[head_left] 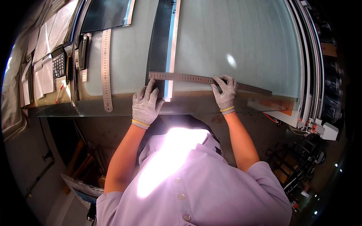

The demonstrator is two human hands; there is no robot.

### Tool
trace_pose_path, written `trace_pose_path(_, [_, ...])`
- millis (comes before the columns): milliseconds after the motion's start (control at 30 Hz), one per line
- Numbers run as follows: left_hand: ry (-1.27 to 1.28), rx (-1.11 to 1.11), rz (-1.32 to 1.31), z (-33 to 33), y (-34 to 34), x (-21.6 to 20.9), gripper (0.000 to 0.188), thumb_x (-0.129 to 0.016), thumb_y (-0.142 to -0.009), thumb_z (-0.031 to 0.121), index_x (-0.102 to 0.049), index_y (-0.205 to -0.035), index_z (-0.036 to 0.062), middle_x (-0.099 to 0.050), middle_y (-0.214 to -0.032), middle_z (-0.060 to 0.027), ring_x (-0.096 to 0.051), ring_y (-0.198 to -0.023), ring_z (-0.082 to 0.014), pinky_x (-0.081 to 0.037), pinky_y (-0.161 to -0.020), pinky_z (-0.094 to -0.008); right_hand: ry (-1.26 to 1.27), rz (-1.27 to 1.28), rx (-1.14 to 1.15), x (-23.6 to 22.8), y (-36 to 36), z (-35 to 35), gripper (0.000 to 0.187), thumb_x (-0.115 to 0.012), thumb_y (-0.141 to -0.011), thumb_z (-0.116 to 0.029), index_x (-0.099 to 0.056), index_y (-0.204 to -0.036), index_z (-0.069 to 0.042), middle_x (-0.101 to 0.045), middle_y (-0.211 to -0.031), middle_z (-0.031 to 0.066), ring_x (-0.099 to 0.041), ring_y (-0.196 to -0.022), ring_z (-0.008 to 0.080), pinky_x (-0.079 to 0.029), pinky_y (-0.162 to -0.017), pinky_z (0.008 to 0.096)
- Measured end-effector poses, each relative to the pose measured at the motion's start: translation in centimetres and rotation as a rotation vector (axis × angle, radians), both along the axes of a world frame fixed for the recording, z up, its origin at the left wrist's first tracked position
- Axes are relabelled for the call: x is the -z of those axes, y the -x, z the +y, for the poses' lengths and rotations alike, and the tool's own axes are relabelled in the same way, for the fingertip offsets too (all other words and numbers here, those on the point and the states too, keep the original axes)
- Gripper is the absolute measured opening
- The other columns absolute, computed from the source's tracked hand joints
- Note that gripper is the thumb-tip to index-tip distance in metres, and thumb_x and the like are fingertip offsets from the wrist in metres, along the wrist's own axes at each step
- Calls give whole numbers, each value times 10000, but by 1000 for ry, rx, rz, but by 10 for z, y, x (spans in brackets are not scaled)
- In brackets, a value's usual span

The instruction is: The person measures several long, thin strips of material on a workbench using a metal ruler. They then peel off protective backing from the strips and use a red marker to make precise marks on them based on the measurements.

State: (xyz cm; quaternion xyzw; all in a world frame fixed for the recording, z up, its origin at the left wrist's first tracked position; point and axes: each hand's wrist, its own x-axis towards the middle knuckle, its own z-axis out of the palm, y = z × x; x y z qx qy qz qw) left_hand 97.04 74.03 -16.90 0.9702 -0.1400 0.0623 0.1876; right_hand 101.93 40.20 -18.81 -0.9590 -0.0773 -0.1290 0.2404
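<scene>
A long steel ruler [184, 77] lies crosswise over a dark strip [158, 49] with a blue and white edge, on the glass-topped table [233, 37]. My left hand [146, 104], in a grey knit glove, rests at the strip's lower end. Its fingers are stretched out, with the index fingertip at the ruler's left end and the thumb apart. My right hand [226, 93], gloved alike, has its fingers bent over the ruler right of its middle, gripping it. Beyond that hand, the ruler's right end reaches over the glass.
At left lie a second steel ruler [106, 71], a black stapler [80, 52], a calculator [59, 64], a red-and-white pen [59, 93] and papers [47, 77]. A dark sheet [105, 15] is at upper left. Metal rails [316, 56] border the right side. The table's near edge crosses before my body.
</scene>
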Motion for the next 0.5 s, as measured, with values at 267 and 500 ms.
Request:
trace_pose_path(267, [-15,-3,-4,0,0,1,498,-778,-815,274,-613,-1228,49,-490,-1555,-130,-571,-1182,-378,-442,-983,-492,0,-6,-8,0,0,0,347,-806,-791,-212,-779,-1137,-205,-619,-1110,45,-562,-1080,273,-420,-1009,457])
trace_pose_path(500, [4,-2,-7,0,0,0,488,-775,-815,263,-609,-1226,59,-493,-1554,-133,-572,-1178,-399,-441,-984,-501,3,-14,-1,0,0,0,346,-806,-790,-218,-781,-1134,-208,-622,-1106,47,-563,-1076,272,-420,-1002,454])
